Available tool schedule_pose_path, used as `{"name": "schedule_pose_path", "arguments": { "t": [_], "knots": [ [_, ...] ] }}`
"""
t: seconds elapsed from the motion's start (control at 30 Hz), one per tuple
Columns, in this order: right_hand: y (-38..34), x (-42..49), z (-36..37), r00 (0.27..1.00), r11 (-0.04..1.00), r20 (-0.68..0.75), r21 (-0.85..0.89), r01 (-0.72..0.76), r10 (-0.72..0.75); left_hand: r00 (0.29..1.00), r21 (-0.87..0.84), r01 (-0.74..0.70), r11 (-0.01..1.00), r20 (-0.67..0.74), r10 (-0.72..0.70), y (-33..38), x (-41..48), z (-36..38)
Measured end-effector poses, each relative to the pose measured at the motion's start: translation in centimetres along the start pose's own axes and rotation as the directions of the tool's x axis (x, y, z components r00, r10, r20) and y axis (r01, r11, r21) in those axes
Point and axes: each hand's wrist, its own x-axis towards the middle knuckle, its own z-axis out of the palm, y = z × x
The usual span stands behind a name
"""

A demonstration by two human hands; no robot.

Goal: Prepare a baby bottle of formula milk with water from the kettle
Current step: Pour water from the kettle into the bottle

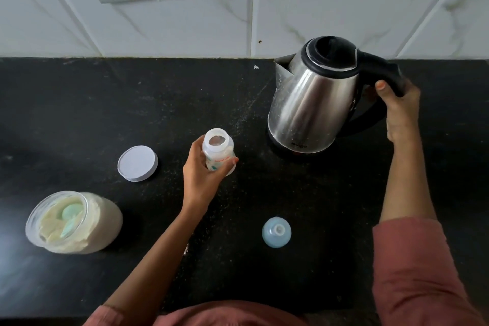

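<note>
While the left hand (201,180) grips the bottle (218,152) (uncapped), the right hand (401,106) holds the kettle (312,98).

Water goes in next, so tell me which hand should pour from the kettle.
Right. The right hand grips the kettle by its handle, while the left hand holds the open bottle beside it.

Soft, even light fills the scene: the white wall tiles (238,8) beyond both hands are bright, the black bench (79,114) dark and mostly matte. Pale streaks of glare run down the steel kettle (309,103) just left of the right hand (399,106). A dull sheen lies on the bench far left of the left hand (201,174), where the jar (79,222) looks soft. Tile lines splay outward at the edges.
</note>
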Motion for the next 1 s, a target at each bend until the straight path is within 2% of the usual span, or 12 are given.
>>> {"name": "schedule_pose_path", "arguments": {
  "t": [0.1, 0.23, 0.4, 0.63, 0.8, 1.0],
  "knots": [
    [0.1, 0.1, 0.5, 0.999, 0.995, 0.03, 0.095, 0.032, -0.035, 1.0, 0.004, 0.001, 1.0, -0.013, -0.001, 0.1, 0.4, 0.1],
    [0.6, 0.0, 1.2, 0.996, 0.985, -0.06, 0.156, 0.069, -0.06, 1.0, 0.014, 0.0, 1.0, -0.017, 0.0, 0.3, 0.9, 0.2],
    [0.6, -1.1, 2.3, 0.994, 0.981, -0.06, 0.163, 0.101, -0.092, 1.0, 0.016, 0.002, 1.0, -0.03, -0.002, 0.4, 1.2, 0.3],
    [-3.0, -2.8, 5.3, 0.979, 0.983, 0.095, 0.069, 0.173, -0.179, 0.999, 0.018, -0.01, 1.0, -0.046, 0.01, 0.7, 1.4, -0.8],
    [-5.9, -4.6, 6.7, 0.942, 0.977, 0.257, 0.062, 0.205, -0.214, 0.999, 0.021, -0.01, 1.0, -0.035, 0.011, 0.5, 1.5, -2.4],
    [-9.1, -5.7, 7.4, 0.888, 0.962, 0.38, 0.024, 0.271, -0.259, 0.999, -0.007, -0.003, 1.0, -0.033, 0.003, 0.2, 1.4, -3.6]
  ]
}}
